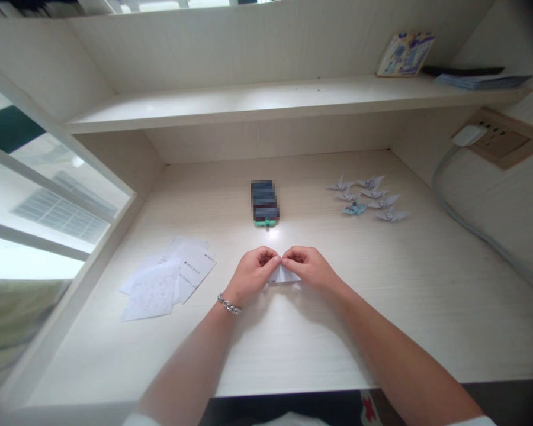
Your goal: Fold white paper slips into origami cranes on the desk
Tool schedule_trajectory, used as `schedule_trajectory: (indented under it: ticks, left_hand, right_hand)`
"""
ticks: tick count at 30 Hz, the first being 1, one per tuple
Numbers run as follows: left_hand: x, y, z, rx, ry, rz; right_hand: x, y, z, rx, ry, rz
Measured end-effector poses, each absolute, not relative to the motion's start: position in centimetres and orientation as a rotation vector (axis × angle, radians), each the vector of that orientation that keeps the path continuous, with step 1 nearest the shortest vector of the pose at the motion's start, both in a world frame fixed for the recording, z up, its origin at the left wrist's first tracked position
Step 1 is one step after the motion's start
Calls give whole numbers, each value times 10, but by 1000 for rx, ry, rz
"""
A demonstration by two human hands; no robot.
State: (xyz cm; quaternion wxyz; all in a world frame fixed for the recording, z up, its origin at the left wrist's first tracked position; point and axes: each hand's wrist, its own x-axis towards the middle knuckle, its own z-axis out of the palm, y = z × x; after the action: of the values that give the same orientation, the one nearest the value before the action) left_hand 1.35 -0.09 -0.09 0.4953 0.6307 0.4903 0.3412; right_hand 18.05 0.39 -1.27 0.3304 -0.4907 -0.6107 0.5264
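My left hand [254, 271] and my right hand [305, 267] meet at the middle of the pale wooden desk [382, 307]. Both pinch a small folded white paper piece [285, 276] that rests on the desk between them. Fingertips of the two hands touch at its top. A silver bracelet [229, 304] circles my left wrist. Most of the paper is hidden under my fingers.
A loose stack of printed paper squares [169, 278] lies left of my hands. Several finished paper cranes [368, 198] sit at the back right. A phone on a green stand [265, 204] stands behind my hands. A shelf [249, 103] runs above; a wall socket with cable [471, 137] is at right.
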Motion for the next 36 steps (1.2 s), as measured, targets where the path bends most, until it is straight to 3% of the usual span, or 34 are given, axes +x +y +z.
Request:
schedule_trajectory:
  ticks: [22,30,36]
  left_hand:
    - [-14,16,2,1247,1404,1176]
    - [11,1,0,1484,1245,898]
    - [16,-2,-1,1485,1256,926]
  right_hand:
    - [192,7,-11,-1295,-1418,1494]
    - [179,3,-4,-1247,-1507,1410]
    - [178,4,-7,-1314,-1515,1375]
